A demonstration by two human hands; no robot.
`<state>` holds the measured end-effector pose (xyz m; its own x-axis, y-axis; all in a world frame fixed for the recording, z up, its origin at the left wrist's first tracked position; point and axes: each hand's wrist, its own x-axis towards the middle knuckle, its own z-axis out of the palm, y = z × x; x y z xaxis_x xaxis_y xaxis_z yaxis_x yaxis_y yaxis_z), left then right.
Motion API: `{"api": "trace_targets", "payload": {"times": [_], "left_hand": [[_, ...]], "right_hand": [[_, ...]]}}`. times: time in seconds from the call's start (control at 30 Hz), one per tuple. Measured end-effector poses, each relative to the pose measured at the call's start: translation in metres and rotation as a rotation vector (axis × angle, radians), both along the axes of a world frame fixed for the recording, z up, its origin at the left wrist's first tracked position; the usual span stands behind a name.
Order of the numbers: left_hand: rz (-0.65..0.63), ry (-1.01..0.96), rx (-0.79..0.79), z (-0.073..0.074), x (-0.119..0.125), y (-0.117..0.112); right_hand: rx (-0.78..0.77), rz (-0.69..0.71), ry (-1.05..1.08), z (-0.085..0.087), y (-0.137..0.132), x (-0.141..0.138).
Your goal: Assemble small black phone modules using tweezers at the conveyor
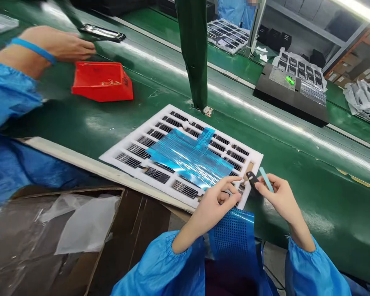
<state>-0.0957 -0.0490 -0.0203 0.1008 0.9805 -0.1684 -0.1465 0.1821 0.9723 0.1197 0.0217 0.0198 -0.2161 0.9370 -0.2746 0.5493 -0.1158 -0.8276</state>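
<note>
My left hand (pixel 217 201) is over the front right edge of a white foam tray (pixel 259 158), its index finger and thumb apart and the other fingers curled. Nothing shows between them. In my right hand (pixel 277 195), just right of the tray, are a small black part (pixel 252 179) and a light-blue flat stick (pixel 266 179). Rows of black strip-like parts (pixel 185 189) fill the tray's slots. A blue perforated film (pixel 188 158) lies across the tray's middle. More blue perforated film (pixel 234 230) hangs below my left hand.
At the left, a co-worker's hand (pixel 61 44) is near a red bin (pixel 102 98) and a black part (pixel 103 33). A green-wrapped post (pixel 194 53) stands behind the tray. A cardboard box (pixel 107 238) is at front left; a black box (pixel 290 98) is at back right.
</note>
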Motion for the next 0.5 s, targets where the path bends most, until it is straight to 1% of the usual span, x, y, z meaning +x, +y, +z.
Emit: {"api": "trace_targets", "payload": {"times": [0.07, 0.17, 0.33, 0.5], "left_hand": [[0.001, -0.007, 0.004, -0.003, 0.000, 0.002], [0.020, -0.013, 0.023, -0.007, -0.001, 0.001], [0.023, -0.011, 0.056, -0.009, 0.000, -0.004], [0.104, -0.036, 0.065, -0.012, 0.010, -0.005]], "right_hand": [[0.139, -0.108, -0.150, 0.000, 0.008, -0.008], [0.253, -0.137, -0.319, -0.005, 0.017, -0.022], [0.291, -0.173, -0.435, -0.015, 0.021, -0.038], [0.287, -0.189, -0.517, -0.016, 0.020, -0.043]]}}
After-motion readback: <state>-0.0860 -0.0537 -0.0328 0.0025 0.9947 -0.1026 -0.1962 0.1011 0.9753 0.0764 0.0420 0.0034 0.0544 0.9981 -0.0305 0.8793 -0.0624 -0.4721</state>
